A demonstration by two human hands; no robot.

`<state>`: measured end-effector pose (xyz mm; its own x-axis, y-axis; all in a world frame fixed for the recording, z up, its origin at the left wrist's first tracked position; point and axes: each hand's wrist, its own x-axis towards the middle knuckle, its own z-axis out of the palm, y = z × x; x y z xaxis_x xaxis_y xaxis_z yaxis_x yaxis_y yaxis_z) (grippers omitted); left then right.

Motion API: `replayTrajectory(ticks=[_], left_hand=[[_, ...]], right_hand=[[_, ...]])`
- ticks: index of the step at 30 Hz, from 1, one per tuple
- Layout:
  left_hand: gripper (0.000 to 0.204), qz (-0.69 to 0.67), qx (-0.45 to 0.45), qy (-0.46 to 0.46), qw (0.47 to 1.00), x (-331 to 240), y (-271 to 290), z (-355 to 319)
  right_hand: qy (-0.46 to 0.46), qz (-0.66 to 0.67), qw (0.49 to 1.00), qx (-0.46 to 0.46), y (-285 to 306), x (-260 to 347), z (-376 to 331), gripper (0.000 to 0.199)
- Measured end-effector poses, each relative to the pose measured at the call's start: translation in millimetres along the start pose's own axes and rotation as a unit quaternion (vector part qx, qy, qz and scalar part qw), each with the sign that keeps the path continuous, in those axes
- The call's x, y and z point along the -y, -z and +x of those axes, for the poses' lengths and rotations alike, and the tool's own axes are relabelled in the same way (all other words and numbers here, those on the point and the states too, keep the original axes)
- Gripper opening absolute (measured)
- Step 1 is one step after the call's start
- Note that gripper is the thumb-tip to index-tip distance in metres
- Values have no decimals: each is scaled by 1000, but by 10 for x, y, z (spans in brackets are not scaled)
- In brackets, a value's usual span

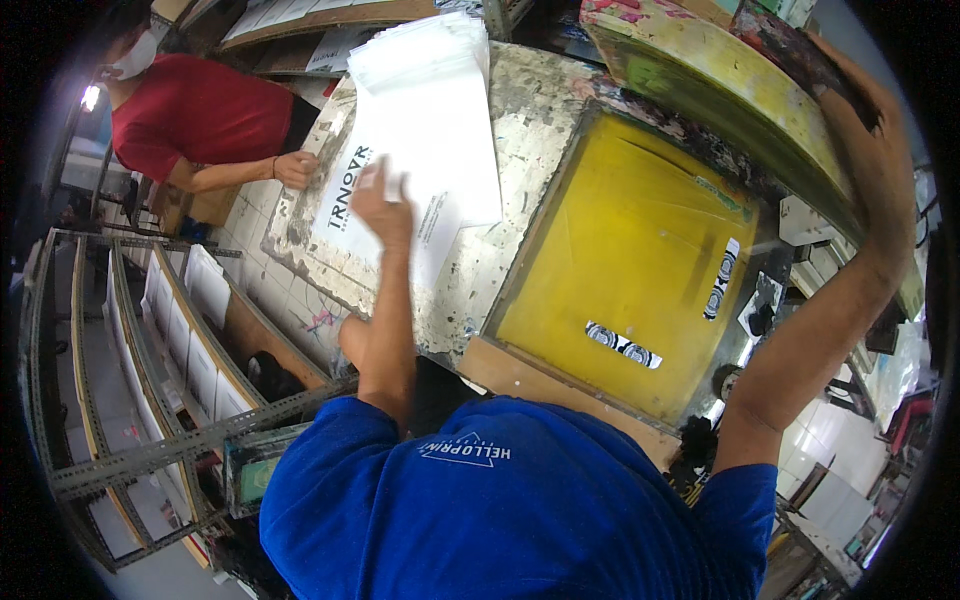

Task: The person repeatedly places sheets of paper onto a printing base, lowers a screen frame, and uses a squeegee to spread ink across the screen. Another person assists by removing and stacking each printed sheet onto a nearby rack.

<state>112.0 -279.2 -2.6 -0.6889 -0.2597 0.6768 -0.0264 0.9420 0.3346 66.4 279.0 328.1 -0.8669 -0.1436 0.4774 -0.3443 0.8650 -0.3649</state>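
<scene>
My left hand (385, 205) reaches forward to a fanned stack of white printed sheets (440, 110) on the stained work table (540, 110) and pinches the top white sheet (350, 205). My right hand (850, 85) is raised at the upper right and grips the far edge of a tilted-up, paint-smeared screen frame (700, 70). Below that frame lies a flat yellow print bed (630, 250) with two black-and-white patterned strips (622, 343) stuck on it. My blue shirt fills the lower middle.
A person in a red shirt (200, 115) stands at the upper left, one hand (295, 168) resting on the table's edge. A metal drying rack (150, 340) with white sheets on its shelves stands at the left. Boxes and clutter crowd the right side.
</scene>
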Motion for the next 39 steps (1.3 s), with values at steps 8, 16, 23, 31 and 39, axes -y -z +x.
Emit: replayTrajectory(ticks=[8,16,23,31,39], left_hand=[[21,41,158,-6,987,-1012,-460,-703],[14,-97,111,146,978,-1034,-536,-385],[16,-183,225,-22,957,-1475,-204,-410],[60,-89,414,-120,898,-1744,-197,-1075],[66,-200,433,-327,816,-2807,-887,-1236]], right_hand=[[13,-14,1000,-4,-34,43,20,47],[-21,11,1000,7,-82,151,1,45],[-27,74,997,11,-19,65,-10,45],[43,6,998,-46,13,1054,-182,40],[85,-25,994,-65,49,904,-112,37]])
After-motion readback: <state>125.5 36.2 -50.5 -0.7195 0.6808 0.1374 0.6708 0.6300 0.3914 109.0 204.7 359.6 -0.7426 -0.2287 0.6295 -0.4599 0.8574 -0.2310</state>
